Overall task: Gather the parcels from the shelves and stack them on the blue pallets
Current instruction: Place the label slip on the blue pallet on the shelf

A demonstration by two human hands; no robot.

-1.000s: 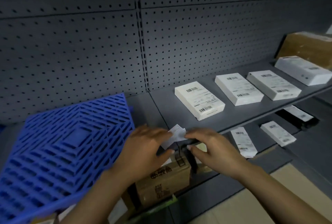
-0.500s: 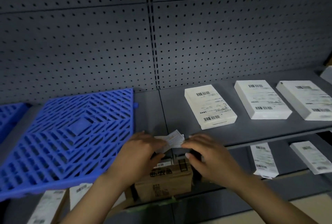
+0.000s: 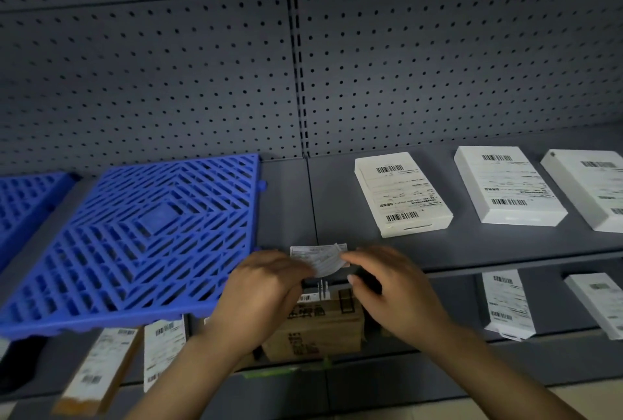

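My left hand and my right hand meet at the front edge of the grey shelf, and both pinch a small white printed label between them. To the left lies a blue lattice pallet, overhanging the shelf front, with a second blue pallet at the far left. Three white labelled parcels lie flat on the shelf to the right: one, another, and a third cut by the frame edge. A brown cardboard parcel sits on the lower shelf under my hands.
A grey pegboard wall backs the shelves. The lower shelf holds a long brown box, a white labelled packet, a white packet and a white box. A strip of pale floor shows at the bottom right.
The view has swung left and squared up to the shelf, so a second pallet shows at far left. My hands stay together on the label, which now lies flatter between them.
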